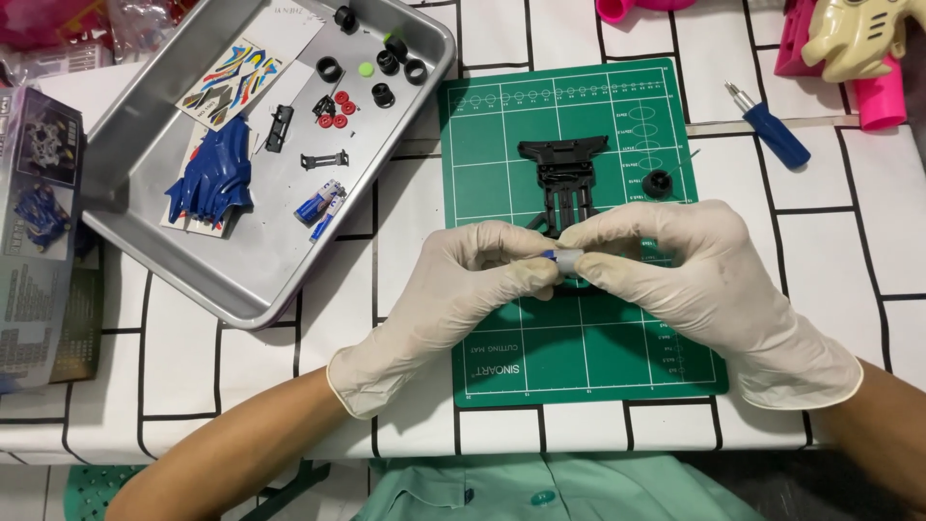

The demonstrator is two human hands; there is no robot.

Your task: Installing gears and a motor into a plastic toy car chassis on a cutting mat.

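Both hands wear pale latex gloves and meet over a green cutting mat [502, 135]. My left hand [453, 289] and my right hand [694, 275] pinch a small grey and blue cylindrical part [562, 258] between their fingertips. Just beyond the fingers lies a black toy car chassis [564, 169] on the mat. A black tyre [658, 183] sits to the right of the chassis.
A metal tray [135, 125] at the left holds a blue car body shell [212, 178], a sticker sheet [231, 82], several black tyres, red hubs and small parts. A box [39, 232] lies at the far left. A blue screwdriver [772, 125] and pink toys [868, 58] are at the upper right.
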